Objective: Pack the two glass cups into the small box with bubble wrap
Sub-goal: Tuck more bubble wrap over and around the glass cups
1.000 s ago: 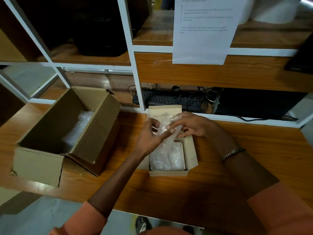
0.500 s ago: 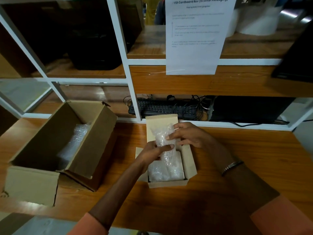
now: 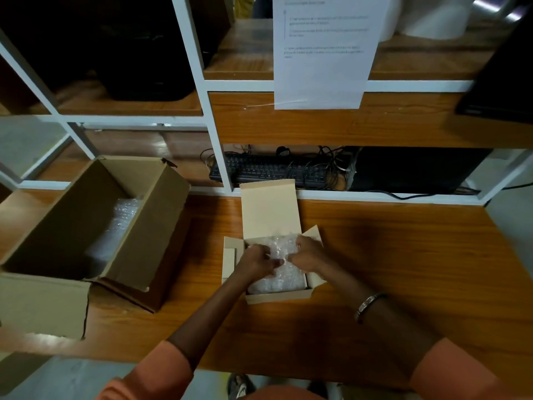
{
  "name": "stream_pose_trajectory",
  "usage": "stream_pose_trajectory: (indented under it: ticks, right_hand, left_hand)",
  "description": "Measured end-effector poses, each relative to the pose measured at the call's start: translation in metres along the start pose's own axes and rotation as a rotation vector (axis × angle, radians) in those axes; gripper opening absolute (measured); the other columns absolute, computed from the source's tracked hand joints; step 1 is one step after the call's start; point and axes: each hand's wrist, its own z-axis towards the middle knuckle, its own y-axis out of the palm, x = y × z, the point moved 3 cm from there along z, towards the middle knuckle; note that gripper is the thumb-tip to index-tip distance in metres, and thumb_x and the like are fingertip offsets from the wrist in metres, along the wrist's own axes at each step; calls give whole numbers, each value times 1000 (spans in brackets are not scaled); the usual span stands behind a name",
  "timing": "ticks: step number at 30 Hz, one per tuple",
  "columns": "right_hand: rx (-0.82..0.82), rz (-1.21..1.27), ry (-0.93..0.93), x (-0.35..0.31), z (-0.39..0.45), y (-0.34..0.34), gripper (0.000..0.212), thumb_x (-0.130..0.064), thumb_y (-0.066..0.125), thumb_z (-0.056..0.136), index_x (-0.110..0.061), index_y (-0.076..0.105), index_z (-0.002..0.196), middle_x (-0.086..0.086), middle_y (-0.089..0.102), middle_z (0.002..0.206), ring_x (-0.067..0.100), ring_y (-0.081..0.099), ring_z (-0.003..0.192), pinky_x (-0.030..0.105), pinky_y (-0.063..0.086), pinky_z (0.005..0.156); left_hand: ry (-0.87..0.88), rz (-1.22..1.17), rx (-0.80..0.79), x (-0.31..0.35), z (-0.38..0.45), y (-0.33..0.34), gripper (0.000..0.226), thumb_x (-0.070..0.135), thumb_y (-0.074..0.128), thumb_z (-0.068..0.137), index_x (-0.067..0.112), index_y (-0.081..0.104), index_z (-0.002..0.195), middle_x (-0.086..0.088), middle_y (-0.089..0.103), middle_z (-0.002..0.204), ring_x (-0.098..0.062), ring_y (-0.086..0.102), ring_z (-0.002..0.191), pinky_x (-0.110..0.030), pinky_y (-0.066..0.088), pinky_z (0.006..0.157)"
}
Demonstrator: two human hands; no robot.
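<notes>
The small cardboard box (image 3: 277, 297) lies open on the wooden table, its lid (image 3: 268, 209) standing up at the back. Clear bubble wrap (image 3: 284, 280) fills its inside; the glass cups are hidden under the wrap. My left hand (image 3: 256, 262) presses down on the wrap at the box's left side, fingers curled into it. My right hand (image 3: 307, 254) grips the wrap at the right side, close to the left hand.
A large open cardboard box (image 3: 144, 226) with bubble wrap (image 3: 121, 217) inside sits at the left. Behind the small box a white shelf frame holds a black keyboard (image 3: 268, 170) and cables. A printed sheet (image 3: 323, 50) hangs from the shelf above.
Both hands have come down from above the box, pushing the raised bubble wrap into the small box. The view has shifted downward.
</notes>
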Motion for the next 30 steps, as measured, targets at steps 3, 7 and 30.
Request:
stream_pose_trajectory:
  ticks: [3,7,30]
  right_hand:
    - [39,-187,-19,-1,3,6,50,-40,75,90,-14,57,130,9,65,124,27,64,110,32,50,75]
    - [156,-241,-25,-9,1,5,47,-36,82,86,-13,63,122,10,69,120,29,67,107,33,54,74]
    - [-126,-455,-318,6,14,19,81,-17,72,87,-17,36,159,10,47,160,34,37,151,46,44,115]
  left_hand:
    - [105,273,179,0,1,-6,36,41,83,87,11,77,105,-5,80,92,-18,77,80,-39,64,79]
    - [219,438,456,2,-7,-18,48,51,87,77,22,63,106,5,71,98,-20,69,79,-37,60,66]
    - [494,821,75,-10,15,-7,75,63,66,89,19,56,149,-7,60,149,-32,49,140,-51,44,109]
